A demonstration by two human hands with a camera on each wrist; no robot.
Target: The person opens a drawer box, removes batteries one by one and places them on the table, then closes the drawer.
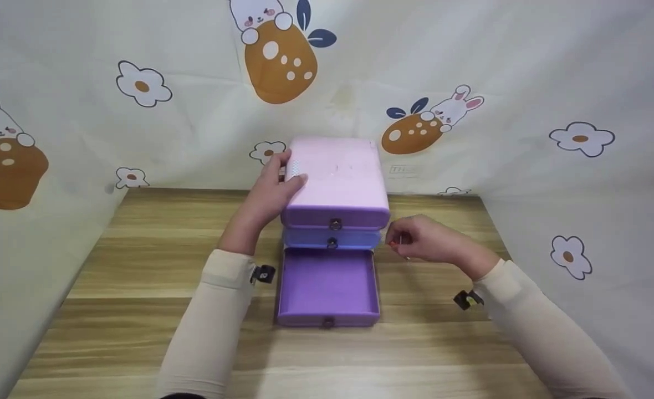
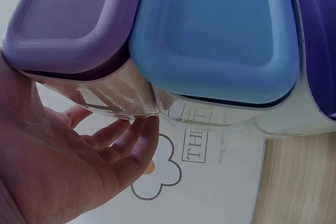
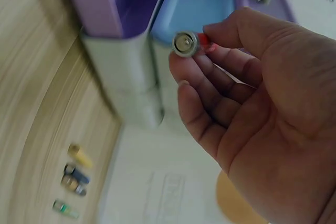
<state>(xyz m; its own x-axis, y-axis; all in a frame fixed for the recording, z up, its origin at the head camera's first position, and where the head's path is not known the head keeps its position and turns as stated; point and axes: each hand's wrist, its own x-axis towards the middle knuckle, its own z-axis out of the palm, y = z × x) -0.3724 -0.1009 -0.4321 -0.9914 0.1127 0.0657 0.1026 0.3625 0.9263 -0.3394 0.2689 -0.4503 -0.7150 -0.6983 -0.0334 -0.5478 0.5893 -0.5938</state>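
A small drawer cabinet (image 1: 338, 174) with a pink top stands on the table. Its bottom purple drawer (image 1: 305, 320) is pulled out and shows a bare inside, while the blue drawer (image 1: 305, 239) and the top purple drawer (image 1: 310, 218) are closed. My left hand (image 1: 269, 194) rests against the cabinet's left side, thumb on the top and fingertips touching the side wall. To the right of the blue drawer, my right hand (image 1: 429, 239) pinches a red battery (image 3: 186, 44) between thumb and fingers; its round metal end shows in the right wrist view.
Several small battery-like cylinders lie on the table to the cabinet's right, among them a yellow one (image 3: 80, 155) and a green one (image 3: 65, 208). The wood-grain table (image 1: 166, 288) meets a printed cloth wall (image 1: 194, 127) behind and at both sides.
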